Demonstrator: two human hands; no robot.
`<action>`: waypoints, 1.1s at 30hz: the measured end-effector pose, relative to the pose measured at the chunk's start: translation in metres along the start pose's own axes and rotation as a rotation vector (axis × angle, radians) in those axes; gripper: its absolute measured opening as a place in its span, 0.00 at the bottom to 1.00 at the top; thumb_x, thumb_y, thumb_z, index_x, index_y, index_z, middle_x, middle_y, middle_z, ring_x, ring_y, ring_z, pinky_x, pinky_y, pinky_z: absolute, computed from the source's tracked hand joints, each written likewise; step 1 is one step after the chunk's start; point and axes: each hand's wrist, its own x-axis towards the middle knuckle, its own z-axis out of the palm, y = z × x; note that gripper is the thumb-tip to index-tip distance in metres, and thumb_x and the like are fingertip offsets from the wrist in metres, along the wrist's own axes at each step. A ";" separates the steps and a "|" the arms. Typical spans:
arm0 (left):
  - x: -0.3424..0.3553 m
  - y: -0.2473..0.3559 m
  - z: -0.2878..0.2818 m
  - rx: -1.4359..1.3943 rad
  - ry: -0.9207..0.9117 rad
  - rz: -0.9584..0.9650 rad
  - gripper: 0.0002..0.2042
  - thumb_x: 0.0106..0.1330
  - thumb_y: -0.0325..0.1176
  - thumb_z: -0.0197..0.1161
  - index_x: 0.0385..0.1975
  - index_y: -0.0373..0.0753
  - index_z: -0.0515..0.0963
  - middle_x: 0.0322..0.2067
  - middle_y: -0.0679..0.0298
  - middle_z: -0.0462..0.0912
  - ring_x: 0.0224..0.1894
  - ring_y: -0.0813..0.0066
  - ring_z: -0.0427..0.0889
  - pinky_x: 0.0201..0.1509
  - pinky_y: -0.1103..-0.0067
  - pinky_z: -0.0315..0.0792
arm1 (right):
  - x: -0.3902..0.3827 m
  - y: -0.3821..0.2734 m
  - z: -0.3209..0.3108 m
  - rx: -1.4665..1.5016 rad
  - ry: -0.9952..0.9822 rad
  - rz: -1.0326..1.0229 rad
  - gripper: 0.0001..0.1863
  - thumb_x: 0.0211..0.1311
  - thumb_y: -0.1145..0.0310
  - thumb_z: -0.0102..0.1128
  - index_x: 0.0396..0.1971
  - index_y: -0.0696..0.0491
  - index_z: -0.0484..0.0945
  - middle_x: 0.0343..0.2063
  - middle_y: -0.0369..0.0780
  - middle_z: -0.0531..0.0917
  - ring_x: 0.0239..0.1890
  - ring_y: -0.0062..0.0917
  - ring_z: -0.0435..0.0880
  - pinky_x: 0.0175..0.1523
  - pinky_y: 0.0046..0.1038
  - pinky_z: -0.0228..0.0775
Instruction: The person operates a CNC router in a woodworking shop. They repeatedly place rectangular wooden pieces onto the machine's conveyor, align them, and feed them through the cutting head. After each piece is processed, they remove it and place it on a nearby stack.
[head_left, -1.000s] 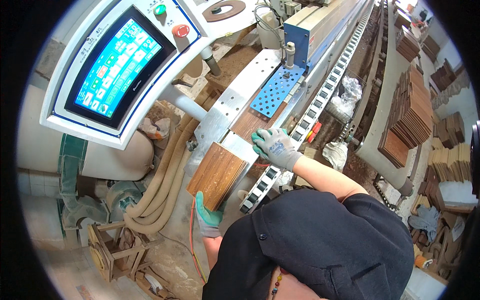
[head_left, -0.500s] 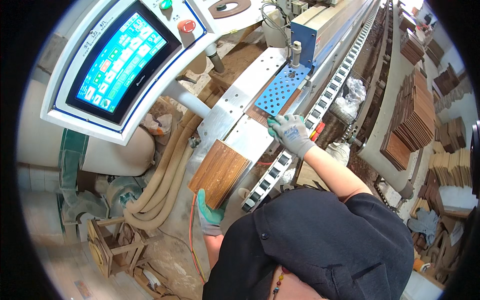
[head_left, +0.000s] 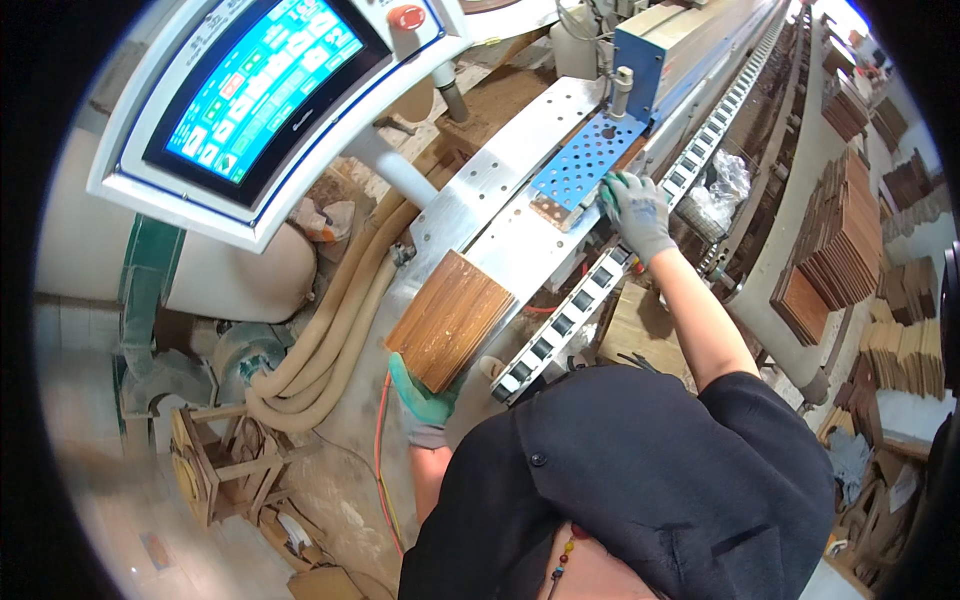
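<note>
My left hand (head_left: 428, 398), in a grey and green glove, grips the near end of a stack of brown wooden boards (head_left: 450, 320) on the metal machine table. Its thumb lies along the near edge; the other fingers are partly hidden under the stack. My right hand (head_left: 638, 212), gloved alike, rests at the right edge of a blue perforated plate (head_left: 588, 160), its fingers stretched forward. Beneath that plate lies a wooden board (head_left: 551, 211), only its near end and a strip on the right showing.
A control panel with a lit screen (head_left: 262, 85) stands at upper left. A chain conveyor (head_left: 565, 325) runs beside the table, past the blue machine housing (head_left: 640, 65). More boards (head_left: 840, 235) are stacked at right. Ribbed hoses (head_left: 335, 350) and a wooden frame (head_left: 225, 465) are at lower left.
My right hand has moved from the board's near end to the plate's right edge. The board sits farther under the plate. My left hand stays at the stack; the whole view has shifted slightly.
</note>
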 end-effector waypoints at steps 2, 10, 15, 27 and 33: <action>0.000 0.001 -0.002 -0.028 -0.026 -0.001 0.36 0.69 0.63 0.56 0.70 0.44 0.65 0.64 0.58 0.73 0.62 0.59 0.76 0.62 0.59 0.75 | -0.021 -0.025 -0.017 0.203 -0.017 -0.081 0.16 0.66 0.53 0.61 0.46 0.47 0.82 0.40 0.40 0.85 0.41 0.37 0.82 0.46 0.40 0.74; 0.017 -0.012 -0.028 0.080 -0.085 0.037 0.38 0.69 0.66 0.52 0.69 0.43 0.66 0.66 0.60 0.72 0.63 0.61 0.76 0.63 0.60 0.76 | -0.046 -0.144 -0.028 1.189 -0.810 0.168 0.30 0.71 0.58 0.57 0.70 0.50 0.68 0.43 0.42 0.86 0.38 0.26 0.85 0.48 0.28 0.77; 0.032 -0.029 -0.065 0.379 -0.114 0.236 0.35 0.69 0.61 0.57 0.68 0.43 0.67 0.62 0.58 0.76 0.60 0.61 0.79 0.59 0.62 0.80 | -0.035 -0.114 -0.028 1.762 -0.794 0.677 0.21 0.71 0.75 0.56 0.62 0.55 0.75 0.34 0.31 0.80 0.24 0.14 0.78 0.30 0.18 0.73; 0.019 -0.022 -0.047 0.241 -0.127 0.071 0.29 0.71 0.53 0.60 0.65 0.42 0.70 0.57 0.57 0.80 0.54 0.61 0.83 0.53 0.63 0.83 | -0.003 0.002 0.022 1.570 -0.421 0.806 0.22 0.70 0.77 0.56 0.63 0.58 0.73 0.38 0.33 0.83 0.33 0.17 0.84 0.38 0.22 0.79; 0.032 -0.040 -0.066 1.037 -0.182 0.846 0.25 0.71 0.51 0.61 0.62 0.43 0.73 0.55 0.59 0.82 0.53 0.66 0.84 0.49 0.68 0.85 | -0.028 -0.033 -0.001 0.926 -0.138 0.417 0.24 0.67 0.67 0.63 0.63 0.52 0.77 0.58 0.46 0.81 0.60 0.31 0.80 0.62 0.30 0.74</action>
